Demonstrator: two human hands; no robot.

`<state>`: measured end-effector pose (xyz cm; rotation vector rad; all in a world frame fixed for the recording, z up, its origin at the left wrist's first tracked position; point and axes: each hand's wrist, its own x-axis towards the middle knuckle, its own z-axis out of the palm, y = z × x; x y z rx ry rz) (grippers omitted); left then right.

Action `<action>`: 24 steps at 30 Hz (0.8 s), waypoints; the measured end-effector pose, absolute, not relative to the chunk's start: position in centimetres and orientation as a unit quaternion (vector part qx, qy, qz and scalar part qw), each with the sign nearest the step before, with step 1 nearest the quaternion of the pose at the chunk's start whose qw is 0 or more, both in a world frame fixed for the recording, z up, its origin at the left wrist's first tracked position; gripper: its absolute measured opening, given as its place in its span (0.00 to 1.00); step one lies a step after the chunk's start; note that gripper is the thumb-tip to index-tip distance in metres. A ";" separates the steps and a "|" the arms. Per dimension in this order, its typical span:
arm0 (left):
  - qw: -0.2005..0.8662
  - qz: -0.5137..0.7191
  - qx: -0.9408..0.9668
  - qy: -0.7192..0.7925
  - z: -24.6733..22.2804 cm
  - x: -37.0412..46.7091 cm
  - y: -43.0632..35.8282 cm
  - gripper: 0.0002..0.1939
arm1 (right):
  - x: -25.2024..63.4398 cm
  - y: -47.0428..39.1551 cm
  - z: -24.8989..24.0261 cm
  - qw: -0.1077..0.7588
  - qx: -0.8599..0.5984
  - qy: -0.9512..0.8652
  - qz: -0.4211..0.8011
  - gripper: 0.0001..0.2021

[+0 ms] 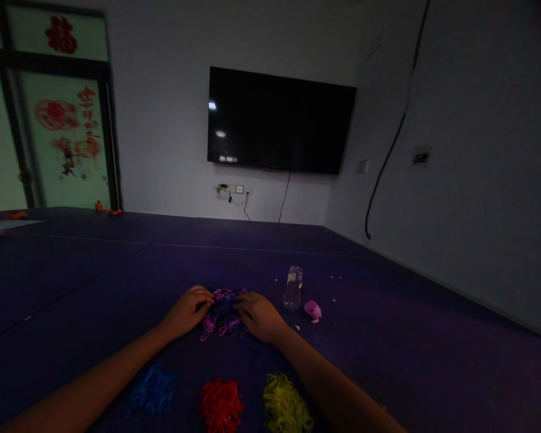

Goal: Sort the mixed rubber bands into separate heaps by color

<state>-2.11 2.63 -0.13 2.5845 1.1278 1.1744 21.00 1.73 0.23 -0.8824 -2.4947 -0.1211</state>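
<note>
A loose pile of pink and dark strands [225,310] lies on the purple surface, between my two hands. My left hand [190,310] touches its left edge, with the fingers curled and the thumb near the fingertips. On the pile's right side my right hand [259,314] has its fingers bent down into the strands. Whatever is between the fingertips of either hand is too small and dark to make out. Nearer to me lie a blue pile [154,391], a red pile [220,405] and a yellow pile [287,404] of similar strands.
A clear bottle [293,288] stands right of my right hand, beside a pink cup-like piece [313,310]. Small white scraps lie around them. Orange items [99,206] sit far left by the door. A black television [279,120] hangs on the wall.
</note>
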 end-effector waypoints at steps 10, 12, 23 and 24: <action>0.059 0.366 0.847 0.381 -0.6 -1.9 2.9 0.11 | 21.0 2.3 -0.4 0.236 -0.333 -0.912 -0.036 0.15; 0.057 0.359 0.851 0.379 -0.8 -1.9 3.0 0.11 | 21.0 2.4 -0.4 0.235 -0.334 -0.912 -0.036 0.15; 0.051 0.334 0.866 0.368 -1.1 -1.9 3.3 0.13 | 20.8 2.0 -0.1 0.237 -0.341 -0.909 -0.047 0.11; 0.054 0.329 0.869 0.366 -1.0 -1.9 3.3 0.14 | 20.8 2.0 -0.1 0.238 -0.344 -0.907 -0.045 0.11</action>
